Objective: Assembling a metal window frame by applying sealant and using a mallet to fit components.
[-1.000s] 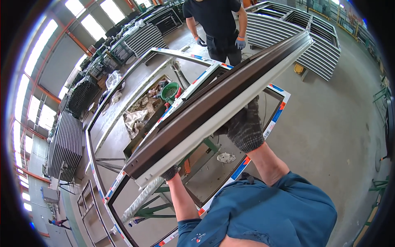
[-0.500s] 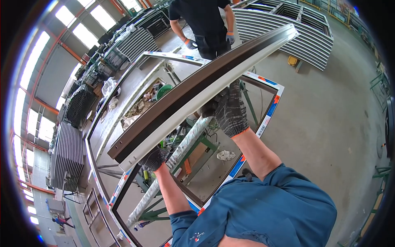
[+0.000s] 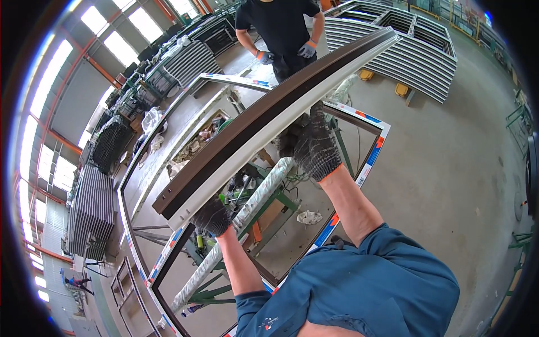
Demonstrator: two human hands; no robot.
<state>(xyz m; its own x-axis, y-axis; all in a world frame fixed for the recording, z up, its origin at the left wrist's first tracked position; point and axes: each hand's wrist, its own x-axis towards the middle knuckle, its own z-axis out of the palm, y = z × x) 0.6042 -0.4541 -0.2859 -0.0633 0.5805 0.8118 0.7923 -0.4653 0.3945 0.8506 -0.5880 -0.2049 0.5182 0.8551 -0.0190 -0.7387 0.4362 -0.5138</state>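
Observation:
Both my hands, in dark knit gloves with orange cuffs, hold a long frame profile [image 3: 264, 115] banded brown, black and white. It slants from the lower left up to the far right, above a big frame [image 3: 373, 151] with blue, red and white tape. My left hand [image 3: 212, 218] is closed on the white edge near the profile's near left end. Farther along, my right hand [image 3: 314, 143] grips the same edge, its thumb reaching up against it. The profile partly hides the fingers of both hands.
Under the profile stands a green trestle [image 3: 286, 199] with a plastic-wrapped bar [image 3: 264, 188] and tools. Across the frame a co-worker [image 3: 279, 31] in black stands with gloved hands at the waist. Stacked frames stand back right [image 3: 432, 64] and left [image 3: 92, 208]. A person [image 3: 78, 282] walks far left.
The profile has shifted slightly, its left end a little lower and to the right, with both hands still on it. The co-worker's hands have come closer to the waist.

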